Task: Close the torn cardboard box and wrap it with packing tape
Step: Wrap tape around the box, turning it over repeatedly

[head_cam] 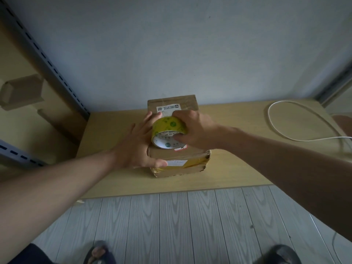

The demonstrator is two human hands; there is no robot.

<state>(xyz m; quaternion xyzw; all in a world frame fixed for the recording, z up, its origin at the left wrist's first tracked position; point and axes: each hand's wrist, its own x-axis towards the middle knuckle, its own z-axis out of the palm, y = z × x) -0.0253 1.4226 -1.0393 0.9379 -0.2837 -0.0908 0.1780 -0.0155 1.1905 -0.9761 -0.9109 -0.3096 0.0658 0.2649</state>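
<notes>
A brown cardboard box (178, 155) with torn edges and yellow tape on its front stands on a low wooden platform (118, 168). Its top flaps lie flat, with a white shipping label near the far edge. My right hand (196, 130) grips a roll of yellow packing tape (168, 131) on top of the box, fingers curled over the roll and thumb at its core. My left hand (137, 145) lies against the box's left side with fingers spread straight, thumb on the front face.
A white cable (285, 130) loops over the platform's right part. A metal shelf upright (47, 61) and cardboard pieces (22, 90) stand at left. A grey wall rises behind. Grey plank floor (171, 225) and my sandalled feet lie below.
</notes>
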